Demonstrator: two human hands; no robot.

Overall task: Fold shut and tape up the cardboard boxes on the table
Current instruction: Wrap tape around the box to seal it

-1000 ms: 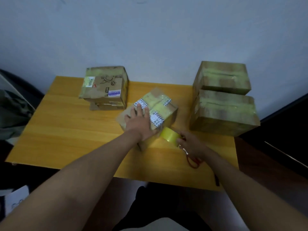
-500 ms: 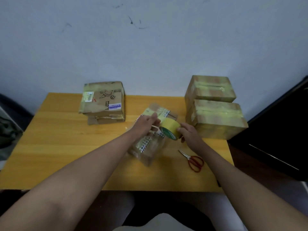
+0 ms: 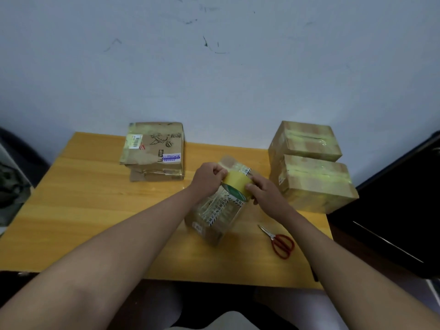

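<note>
One small box [image 3: 215, 210] sits mid-table under the tape roll [image 3: 235, 188]. I see my right hand [image 3: 264, 194] gripping the roll and my left hand [image 3: 208, 178] pinching its end. Next I think I must pull tape over the flaps. Scissors [image 3: 279, 241] lie near.

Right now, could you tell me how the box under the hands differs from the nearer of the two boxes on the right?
The box under the hands is smaller and lies skewed to the table edge; the nearer right box is larger and sits squarer. The middle box carries printed black-and-white striped tape, while the right box is wrapped in plain yellowish tape bands. The right box stands untouched, beside another box; the middle one stands alone. Both are brown cardboard, closed, on the wooden table.
</note>
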